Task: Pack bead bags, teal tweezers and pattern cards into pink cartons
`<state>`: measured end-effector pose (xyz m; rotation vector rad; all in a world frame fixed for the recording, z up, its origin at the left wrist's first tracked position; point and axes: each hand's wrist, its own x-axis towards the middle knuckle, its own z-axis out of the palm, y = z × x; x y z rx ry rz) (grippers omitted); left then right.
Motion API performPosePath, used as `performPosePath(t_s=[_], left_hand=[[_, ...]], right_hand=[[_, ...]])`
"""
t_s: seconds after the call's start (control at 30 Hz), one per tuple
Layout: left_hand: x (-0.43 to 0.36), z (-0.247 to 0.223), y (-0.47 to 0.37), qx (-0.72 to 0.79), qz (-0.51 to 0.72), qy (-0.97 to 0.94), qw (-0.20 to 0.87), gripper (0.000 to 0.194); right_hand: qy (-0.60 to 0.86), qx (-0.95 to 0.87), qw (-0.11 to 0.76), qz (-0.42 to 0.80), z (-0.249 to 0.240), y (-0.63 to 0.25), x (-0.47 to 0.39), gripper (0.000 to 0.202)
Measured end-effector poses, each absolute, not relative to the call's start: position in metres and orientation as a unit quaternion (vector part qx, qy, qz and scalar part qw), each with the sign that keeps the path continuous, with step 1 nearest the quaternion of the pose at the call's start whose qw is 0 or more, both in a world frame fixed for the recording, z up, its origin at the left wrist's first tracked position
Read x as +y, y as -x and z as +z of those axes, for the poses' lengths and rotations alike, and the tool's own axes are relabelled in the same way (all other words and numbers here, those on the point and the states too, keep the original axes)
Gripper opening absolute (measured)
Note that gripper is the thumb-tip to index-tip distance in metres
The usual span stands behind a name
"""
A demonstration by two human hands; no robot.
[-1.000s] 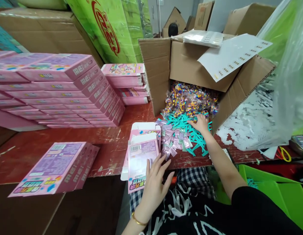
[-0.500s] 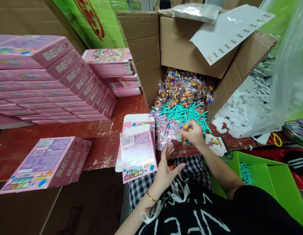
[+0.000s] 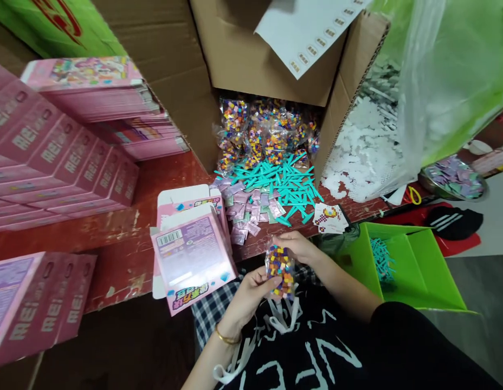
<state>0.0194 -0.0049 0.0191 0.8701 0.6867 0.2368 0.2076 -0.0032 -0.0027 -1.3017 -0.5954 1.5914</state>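
Gripping clear, crinkly plastic bag (image 3: 281, 265) of small, blocky multicoloured pieces: pinched low by left hand (image 3: 250, 288), near the top by right hand (image 3: 301, 248). Held over the lap, just off the edge of scuffed red table (image 3: 125, 271). On it, next to slim teal plastic pieces (image 3: 290, 187), flat shiny sachets (image 3: 251, 208); left of those, glossy pink carton (image 3: 193, 252). Versus earlier frame: shifted from right hand alone, above the table, to both, closer to the body.
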Motion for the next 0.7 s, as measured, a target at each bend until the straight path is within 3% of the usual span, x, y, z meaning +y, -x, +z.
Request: performPosePath(t_s=[0.13, 0.3, 0.4, 0.47, 0.53, 0.63, 0.7], left_hand=[[0.0, 0.019, -0.013, 0.413, 0.174, -0.495, 0.744, 0.047], [0.007, 0.021, -0.006, 0.465, 0.324, -0.574, 0.591, 0.033], [0.004, 0.028, -0.008, 0.426, 0.339, -0.572, 0.614, 0.025], [-0.003, 0.029, -0.013, 0.392, 0.31, -0.554, 0.666, 0.036], [-0.012, 0.026, -0.018, 0.368, 0.254, -0.557, 0.7, 0.052], [-0.024, 0.013, -0.024, 0.369, 0.154, -0.576, 0.713, 0.035], [-0.028, 0.007, -0.024, 0.379, 0.138, -0.574, 0.713, 0.048]], right_hand=[[0.557, -0.236, 0.564, 0.562, -0.017, -0.199, -0.008, 0.049], [0.578, -0.422, 0.583, 0.386, 0.017, -0.223, -0.029, 0.036], [0.511, -0.516, 0.562, 0.395, 0.039, -0.24, -0.039, 0.026], [0.5, -0.535, 0.552, 0.398, 0.043, -0.243, -0.041, 0.021], [0.537, -0.497, 0.573, 0.37, 0.038, -0.24, -0.041, 0.02], [0.577, -0.393, 0.626, 0.347, 0.023, -0.232, -0.04, 0.023], [0.579, -0.339, 0.635, 0.383, 0.015, -0.228, -0.039, 0.026]])
